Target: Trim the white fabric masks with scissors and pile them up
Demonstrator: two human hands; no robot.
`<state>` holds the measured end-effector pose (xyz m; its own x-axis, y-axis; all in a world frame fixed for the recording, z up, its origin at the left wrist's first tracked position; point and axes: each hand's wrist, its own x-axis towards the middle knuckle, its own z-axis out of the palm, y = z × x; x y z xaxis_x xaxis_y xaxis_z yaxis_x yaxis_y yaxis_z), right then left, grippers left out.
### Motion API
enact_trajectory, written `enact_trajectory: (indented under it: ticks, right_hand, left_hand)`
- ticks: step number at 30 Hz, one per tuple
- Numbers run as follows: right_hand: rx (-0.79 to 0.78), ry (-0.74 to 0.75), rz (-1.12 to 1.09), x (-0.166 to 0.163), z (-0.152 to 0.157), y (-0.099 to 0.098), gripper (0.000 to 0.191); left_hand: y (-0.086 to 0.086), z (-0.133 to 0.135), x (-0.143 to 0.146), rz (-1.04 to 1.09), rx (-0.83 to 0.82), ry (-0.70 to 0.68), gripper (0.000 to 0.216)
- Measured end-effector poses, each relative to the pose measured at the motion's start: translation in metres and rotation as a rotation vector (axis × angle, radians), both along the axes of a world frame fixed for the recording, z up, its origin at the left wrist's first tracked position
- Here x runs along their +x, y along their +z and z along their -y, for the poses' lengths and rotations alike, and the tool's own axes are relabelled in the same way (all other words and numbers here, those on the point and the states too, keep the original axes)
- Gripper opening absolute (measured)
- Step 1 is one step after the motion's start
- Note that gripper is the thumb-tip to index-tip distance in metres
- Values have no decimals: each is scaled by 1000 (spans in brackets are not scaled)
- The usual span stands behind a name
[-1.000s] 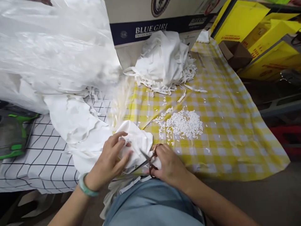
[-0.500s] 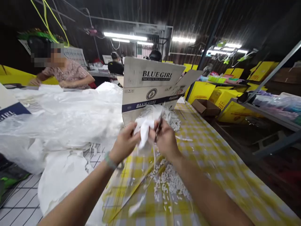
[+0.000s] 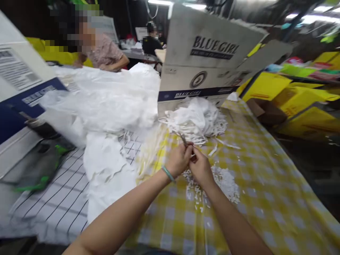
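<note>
Over the checked cloth, my left hand [image 3: 179, 159] and my right hand [image 3: 201, 165] meet at the fingertips, both closed. A pair of small dark metal scissors [image 3: 183, 139] points up and to the left from between them. Its dark handle end partly shows by my right fingers; the rest is hidden. Just beyond my hands lies a heap of white fabric pieces [image 3: 198, 118] with ribbon-like edges. Small white scraps [image 3: 225, 184] are scattered under and beside my right wrist.
An open Blue Girl carton [image 3: 180, 79] stands behind the heap. White fabric and plastic sheeting [image 3: 106, 109] cover the left side, near another carton [image 3: 39, 95] and a dark bag with green trim [image 3: 45, 166]. A co-worker [image 3: 106, 51] sits across the table. Yellow boxes [image 3: 265, 86] stand at right.
The white fabric piece has left my hands, and the heap beyond them looks fuller. My hands have come together around the scissors. The view has tipped down and turned left.
</note>
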<state>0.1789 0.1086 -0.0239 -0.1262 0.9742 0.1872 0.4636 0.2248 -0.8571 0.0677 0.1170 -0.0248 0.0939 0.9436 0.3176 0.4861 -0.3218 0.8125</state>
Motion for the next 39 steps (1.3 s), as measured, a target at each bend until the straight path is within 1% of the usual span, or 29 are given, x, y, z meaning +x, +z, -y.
enact_trajectory:
  ticks: [2,4,6,7,8,10,12,13,14,15,16,17,19,21,23,25,28,29,30,31,32,33,35,37,39]
  right_hand:
    - [85,-28,163,-3,18,-9,22]
    - [163,3,230,-1,28,-13,18]
    - [139,32,208,4,35,-14,15]
    - [95,21,195,8,39,-13,16]
    - [46,-3,187,13,42,-13,20]
    - [-42,-52,194,23,48,-11,30]
    - [-99,-52,223,29,50,-10,38]
    - [-110,-44,232,30,49,-9,41]
    - [-109,-36,233,29,47,-8,45]
    - [-92,-32,221,26,44,-6,47]
    - [-59,-34,198,22,39,-3,48]
    - [-15,-40,165,17,33,1,49]
    - [79,-47,75,6,21,12,46]
    - [159,-47,-23,-1,12,24,41]
    - [211,-27,-73,-3,7,32,38]
    - [223,-3,-52,0,7,33,38]
    - [157,-6,26,14,11,23,39]
    - [126,-18,38,19,12,18,39]
    - [97,-34,41,24,12,13,40]
    - [69,-50,42,28,12,9,41]
    - [45,-60,45,30,12,5,42]
    - [25,-62,58,32,11,1,41]
    - [1,-28,111,29,10,-4,35]
    - [-6,54,158,20,12,-8,30]
    - [-8,145,173,5,17,-10,29]
  left_hand:
    - [-7,19,-2,-53,0,-9,31]
    - [-9,38,-14,-110,17,-58,29]
    - [-7,56,-40,-173,39,-90,28]
    - [-7,63,-58,-211,47,-67,28]
    - [-8,69,-80,-251,50,-10,28]
    - [-10,78,-129,-327,40,187,25]
    - [-13,82,-176,-382,21,363,21]
    - [-13,84,-193,-405,12,410,19]
    - [-13,85,-205,-424,7,438,18]
    - [-11,85,-209,-438,7,444,18]
    - [-10,85,-206,-447,9,429,19]
    - [-8,84,-197,-453,15,394,20]
    - [-4,76,-162,-467,32,257,23]
    - [-4,58,-117,-502,47,76,26]
    - [-8,26,-78,-557,41,-49,34]
    - [-13,-16,-52,-614,1,-94,38]
    - [-18,-75,-36,-678,-86,-96,36]
    - [-19,-88,-35,-693,-113,-91,35]
    - [-19,-95,-36,-705,-136,-83,35]
    - [-19,-96,-37,-715,-153,-75,36]
    - [-19,-91,-39,-723,-162,-65,36]
    - [-18,-81,-44,-728,-164,-52,36]
    - [-16,-51,-60,-727,-162,3,29]
    - [-13,-15,-91,-721,-164,136,19]
    - [-11,16,-137,-718,-180,366,17]
